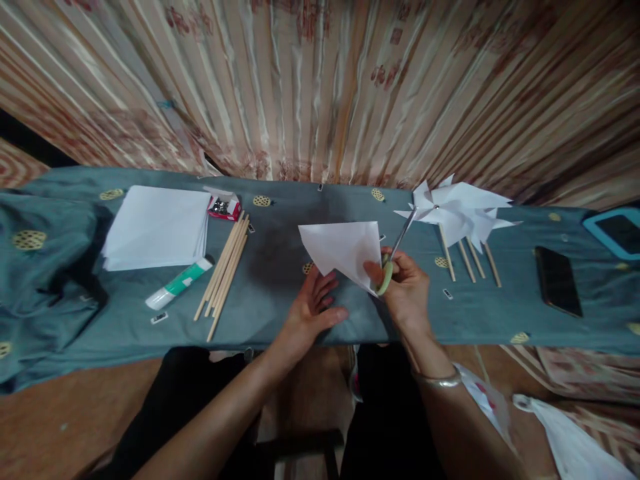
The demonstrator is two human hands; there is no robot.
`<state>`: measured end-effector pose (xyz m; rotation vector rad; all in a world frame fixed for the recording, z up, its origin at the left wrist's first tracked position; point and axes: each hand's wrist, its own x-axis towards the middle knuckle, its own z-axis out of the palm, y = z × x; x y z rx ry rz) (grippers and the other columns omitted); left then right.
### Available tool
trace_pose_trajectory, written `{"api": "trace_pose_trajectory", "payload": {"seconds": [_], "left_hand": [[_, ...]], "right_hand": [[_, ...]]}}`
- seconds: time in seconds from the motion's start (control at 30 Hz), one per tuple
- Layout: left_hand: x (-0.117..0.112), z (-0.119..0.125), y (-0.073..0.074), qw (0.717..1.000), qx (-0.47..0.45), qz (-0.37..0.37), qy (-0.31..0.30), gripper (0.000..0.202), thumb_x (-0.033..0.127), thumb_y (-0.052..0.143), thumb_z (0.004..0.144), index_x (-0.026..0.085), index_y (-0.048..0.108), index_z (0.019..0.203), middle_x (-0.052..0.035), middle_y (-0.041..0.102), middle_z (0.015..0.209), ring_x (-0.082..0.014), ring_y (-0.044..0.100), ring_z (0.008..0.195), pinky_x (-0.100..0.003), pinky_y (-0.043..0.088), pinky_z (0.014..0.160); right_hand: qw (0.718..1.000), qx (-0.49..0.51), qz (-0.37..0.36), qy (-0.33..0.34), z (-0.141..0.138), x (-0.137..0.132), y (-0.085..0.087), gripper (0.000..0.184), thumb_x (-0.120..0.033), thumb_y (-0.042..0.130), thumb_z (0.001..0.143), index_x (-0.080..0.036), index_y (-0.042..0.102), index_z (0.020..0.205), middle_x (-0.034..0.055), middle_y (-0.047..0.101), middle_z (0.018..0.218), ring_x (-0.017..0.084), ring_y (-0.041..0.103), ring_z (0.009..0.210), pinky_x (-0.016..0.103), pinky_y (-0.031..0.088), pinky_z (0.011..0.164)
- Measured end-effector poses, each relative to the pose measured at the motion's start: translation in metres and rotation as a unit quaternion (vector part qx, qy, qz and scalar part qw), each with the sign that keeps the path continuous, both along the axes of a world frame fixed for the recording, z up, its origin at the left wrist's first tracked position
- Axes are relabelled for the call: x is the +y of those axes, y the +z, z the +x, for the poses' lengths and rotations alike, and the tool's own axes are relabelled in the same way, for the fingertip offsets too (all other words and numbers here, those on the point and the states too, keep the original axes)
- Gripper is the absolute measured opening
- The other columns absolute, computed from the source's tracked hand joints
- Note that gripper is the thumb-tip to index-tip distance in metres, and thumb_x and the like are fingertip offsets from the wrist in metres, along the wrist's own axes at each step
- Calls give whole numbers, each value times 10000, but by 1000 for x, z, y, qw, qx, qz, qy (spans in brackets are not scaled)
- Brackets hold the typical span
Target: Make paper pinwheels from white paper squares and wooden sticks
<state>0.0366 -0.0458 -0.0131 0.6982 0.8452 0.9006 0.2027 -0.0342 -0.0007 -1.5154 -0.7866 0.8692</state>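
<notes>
My right hand (406,288) grips green-handled scissors (395,257) whose blades point up and right, and its thumb also pinches the lower corner of a folded white paper triangle (345,250). My left hand (313,308) rests on the teal cloth just below the paper's left part, fingers stretched out and holding nothing.
A stack of white paper sheets (157,227), a small red box of pins (225,208), a glue tube (177,283) and several wooden sticks (225,270) lie to the left. Finished white paper pinwheels on sticks (457,213) lie to the right, beside a black phone (557,280) and a blue-cased device (617,230). A curtain hangs behind.
</notes>
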Motion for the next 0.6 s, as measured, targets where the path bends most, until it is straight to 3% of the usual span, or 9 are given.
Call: {"api": "trace_pose_trajectory", "payload": {"seconds": [0.1, 0.2, 0.33, 0.43, 0.5, 0.6], "left_hand": [[-3, 11, 6, 1000, 8, 12, -3, 705, 326, 871, 538, 200, 600, 1176, -146, 613, 1330, -339, 528, 1284, -476, 391, 1081], [-1, 16, 10, 999, 10, 8, 31, 579, 346, 836, 599, 188, 647, 1122, -116, 678, 1250, -305, 592, 1216, -424, 409, 1094], [8, 13, 8, 988, 12, -59, 145, 524, 372, 776, 707, 185, 615, 1170, -103, 659, 1300, -272, 592, 1234, -392, 419, 1113], [16, 6, 8, 977, 13, -98, 191, 475, 365, 730, 772, 185, 593, 1190, -100, 632, 1345, -267, 583, 1253, -379, 461, 1084], [20, 0, 8, 975, 17, -93, 199, 473, 354, 711, 799, 188, 573, 1221, -97, 636, 1340, -267, 584, 1252, -378, 482, 1065], [26, -10, 7, 977, 38, -40, 207, 521, 376, 673, 840, 192, 512, 1301, -96, 614, 1367, -247, 530, 1316, -360, 432, 1108]], "right_hand": [[999, -30, 0, 30, -10, -3, -4, 443, -379, 831, 588, -207, 649, 954, -69, 593, 625, 112, 507, 572, 256, 439, 590], [996, -60, -4, 58, -16, -5, -7, 441, -374, 811, 636, -221, 647, 1016, -32, 654, 719, 142, 570, 663, 278, 482, 662], [998, -24, -21, 60, -20, -5, -7, 475, -417, 832, 588, -222, 638, 975, -49, 622, 661, 128, 542, 597, 259, 468, 588], [996, 8, -48, 76, -21, -3, -3, 444, -459, 846, 543, -218, 617, 838, -83, 534, 561, 99, 465, 519, 237, 423, 518], [992, 14, -67, 101, -22, -4, -1, 437, -481, 848, 536, -220, 595, 777, -89, 499, 528, 96, 447, 508, 235, 406, 501], [986, 23, -83, 146, -22, -8, -1, 463, -507, 838, 550, -215, 618, 833, -60, 577, 587, 117, 499, 550, 245, 408, 510]]}}
